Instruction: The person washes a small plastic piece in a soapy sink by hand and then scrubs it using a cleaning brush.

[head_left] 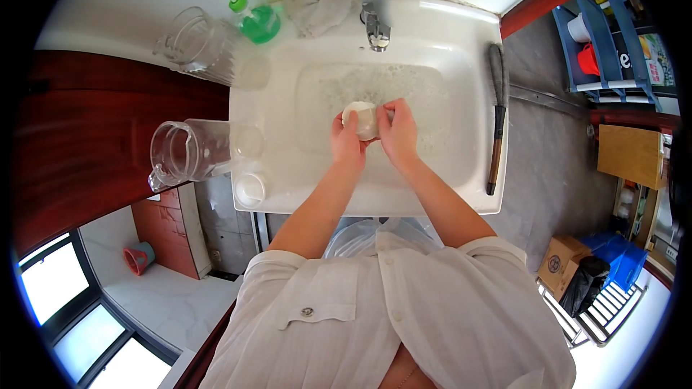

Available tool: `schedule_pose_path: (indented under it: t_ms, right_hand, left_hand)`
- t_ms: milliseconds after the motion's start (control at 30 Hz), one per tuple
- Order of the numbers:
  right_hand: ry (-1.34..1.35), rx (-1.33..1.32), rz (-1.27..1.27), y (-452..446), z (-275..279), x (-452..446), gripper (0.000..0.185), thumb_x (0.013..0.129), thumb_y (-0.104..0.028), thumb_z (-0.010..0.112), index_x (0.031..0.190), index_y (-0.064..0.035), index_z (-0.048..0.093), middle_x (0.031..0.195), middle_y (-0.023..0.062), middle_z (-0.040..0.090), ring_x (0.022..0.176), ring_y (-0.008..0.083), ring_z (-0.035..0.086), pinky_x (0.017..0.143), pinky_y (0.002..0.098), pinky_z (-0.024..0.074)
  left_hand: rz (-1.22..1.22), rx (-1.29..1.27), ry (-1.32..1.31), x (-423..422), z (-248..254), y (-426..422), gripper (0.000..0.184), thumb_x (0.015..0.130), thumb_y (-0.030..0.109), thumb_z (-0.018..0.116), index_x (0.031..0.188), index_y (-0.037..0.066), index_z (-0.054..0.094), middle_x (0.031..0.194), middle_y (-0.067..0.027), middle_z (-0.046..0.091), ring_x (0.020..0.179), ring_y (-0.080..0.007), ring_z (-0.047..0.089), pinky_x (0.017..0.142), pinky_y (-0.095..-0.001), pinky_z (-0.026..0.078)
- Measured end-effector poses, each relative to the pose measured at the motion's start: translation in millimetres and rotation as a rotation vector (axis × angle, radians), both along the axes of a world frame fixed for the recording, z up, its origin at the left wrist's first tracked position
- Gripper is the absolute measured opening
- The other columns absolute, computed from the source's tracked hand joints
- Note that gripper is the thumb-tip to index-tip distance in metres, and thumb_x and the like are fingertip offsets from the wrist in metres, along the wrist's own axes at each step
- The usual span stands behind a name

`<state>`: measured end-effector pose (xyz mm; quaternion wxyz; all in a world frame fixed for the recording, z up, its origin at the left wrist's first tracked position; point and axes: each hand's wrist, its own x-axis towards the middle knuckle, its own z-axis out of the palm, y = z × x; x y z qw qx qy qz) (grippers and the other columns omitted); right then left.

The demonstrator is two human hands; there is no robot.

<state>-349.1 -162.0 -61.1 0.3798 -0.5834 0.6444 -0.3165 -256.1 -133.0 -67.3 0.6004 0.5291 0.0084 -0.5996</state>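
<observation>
Over the water in the white sink (303,187) I hold a small round white object, perhaps a cup or lid (365,121). My left hand (347,141) wraps its left side, with the thumb on its face. On its right side are the closed fingers of my right hand (396,130). Bubbles float on the water behind the object. The chrome faucet (376,11) stands at the sink's back edge, and I see no stream from it.
Two clear pitchers, one at the back (194,43) and one in front (191,150), stand left. A green soap bottle (259,23), a crumpled cloth (317,11) and a white cup (250,190) sit on the rim. A black brush (498,112) lies along the right rim.
</observation>
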Motion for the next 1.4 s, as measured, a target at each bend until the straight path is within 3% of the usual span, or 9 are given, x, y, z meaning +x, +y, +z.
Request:
schedule_pose_path:
  t_ms: [100,433,533,600,733,833,967,1167,1400]
  right_hand:
    - [-0.034,0.037,0.001,-14.6,1.6,1.4,0.016,0.083,-0.017,0.056,0.088,-0.003,0.051,0.085,0.0135,0.058,0.079,0.0295,0.057,0.067,0.0389,0.0447]
    - [-0.019,0.009,-0.056,-27.6,-9.1,-5.2,0.014,0.082,-0.016,0.055,0.088,-0.004,0.05,0.084,0.0133,0.056,0.078,0.0298,0.057,0.067,0.0391,0.0448]
    - [0.162,0.098,0.043,-38.9,-23.0,-24.8,0.019,0.081,-0.019,0.057,0.094,-0.0061,0.054,0.095,0.0118,0.056,0.085,0.0283,0.056,0.071,0.0389,0.0454]
    - [0.632,0.121,0.352,-29.9,-25.2,-42.3,0.029,0.078,-0.023,0.061,0.103,-0.0094,0.056,0.106,0.0094,0.054,0.095,0.0268,0.053,0.079,0.0396,0.0444]
    - [0.898,-0.347,-0.046,-54.5,0.8,-109.7,0.044,0.075,-0.031,0.064,0.113,-0.0125,0.052,0.115,0.0069,0.049,0.108,0.0259,0.044,0.088,0.0407,0.0384]
    - [1.039,-0.27,-0.342,-95.9,21.3,-151.3,0.057,0.075,-0.034,0.063,0.124,-0.0143,0.042,0.117,0.0069,0.049,0.105,0.027,0.048,0.085,0.0416,0.0396]
    - [1.091,-0.003,-0.324,-122.9,13.5,-172.7,0.058,0.076,-0.03,0.063,0.127,-0.0198,0.038,0.111,0.008,0.051,0.099,0.0288,0.052,0.079,0.0423,0.0441]
    - [0.611,-0.261,0.283,-53.9,44.9,-136.3,0.052,0.078,-0.022,0.06,0.126,-0.0276,0.04,0.093,0.0111,0.051,0.073,0.0307,0.058,0.061,0.0424,0.0479]
    - [0.621,-0.303,0.492,17.1,57.4,-38.2,0.041,0.084,-0.025,0.054,0.124,-0.029,0.046,0.073,0.0083,0.049,0.058,0.026,0.056,0.05,0.0374,0.0469]
  left_hand:
    - [0.033,-0.011,-0.025,-4.3,2.0,-1.0,0.034,0.09,0.024,0.048,0.118,0.006,0.037,0.114,-0.0112,0.049,0.094,-0.0239,0.056,0.065,-0.0386,0.053]
    - [-0.057,-0.032,0.066,-2.1,-3.3,1.7,0.037,0.09,0.023,0.048,0.121,0.008,0.035,0.116,-0.0115,0.048,0.096,-0.0256,0.055,0.065,-0.0399,0.052]
    - [-0.075,-0.009,0.012,5.7,7.4,-0.8,0.04,0.09,0.023,0.05,0.123,0.008,0.034,0.116,-0.0114,0.048,0.096,-0.027,0.056,0.068,-0.0417,0.052]
    - [-0.061,-0.016,0.011,12.6,15.6,-4.8,0.039,0.09,0.023,0.049,0.123,0.008,0.036,0.118,-0.0101,0.048,0.104,-0.0271,0.052,0.08,-0.0427,0.048]
    - [-0.033,-0.082,0.056,25.1,16.5,-0.6,0.038,0.089,0.021,0.049,0.124,0.008,0.039,0.119,-0.0098,0.047,0.109,-0.0268,0.048,0.086,-0.0418,0.045]
    - [-0.099,-0.154,0.164,31.9,12.1,1.1,0.037,0.088,0.018,0.049,0.123,0.007,0.042,0.12,-0.0092,0.047,0.112,-0.0258,0.046,0.089,-0.0398,0.043]
    - [-0.097,-0.164,0.246,29.8,15.7,-1.6,0.036,0.087,0.017,0.049,0.121,0.007,0.045,0.121,-0.0083,0.048,0.111,-0.0252,0.048,0.089,-0.0398,0.044]
    - [-0.061,-0.148,0.247,31.7,12.5,-1.5,0.036,0.088,0.018,0.048,0.122,0.007,0.043,0.121,-0.0086,0.049,0.109,-0.0262,0.05,0.087,-0.0411,0.045]
    - [0.074,-0.084,0.047,12.6,23.5,-1.7,0.034,0.091,0.017,0.043,0.122,0.007,0.036,0.118,-0.0111,0.048,0.105,-0.0279,0.052,0.08,-0.0469,0.051]
